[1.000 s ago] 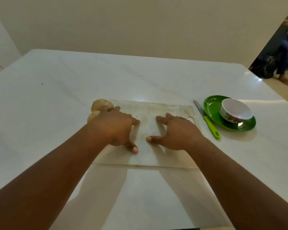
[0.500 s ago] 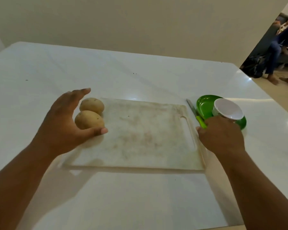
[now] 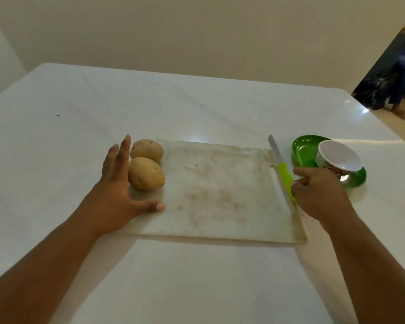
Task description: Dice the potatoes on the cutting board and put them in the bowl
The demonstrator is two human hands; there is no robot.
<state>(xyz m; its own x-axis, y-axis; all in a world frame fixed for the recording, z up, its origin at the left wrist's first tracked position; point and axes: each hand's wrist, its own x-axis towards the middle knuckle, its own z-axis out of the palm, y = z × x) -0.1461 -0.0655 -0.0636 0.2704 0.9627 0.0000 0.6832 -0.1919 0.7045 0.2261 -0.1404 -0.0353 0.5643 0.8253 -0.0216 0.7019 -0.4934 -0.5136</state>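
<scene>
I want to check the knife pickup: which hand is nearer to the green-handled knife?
Right. The right hand is at the green-handled knife's handle; the left hand is beside the potatoes, across the cutting board.

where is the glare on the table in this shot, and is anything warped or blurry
Head view: bright glare spots sit on the white table near its far right corner and just beyond the cutting board; the wide lens bends the table's edges; the left hand casts a soft shadow beside the potatoes; the doorway background looks soft.
</scene>
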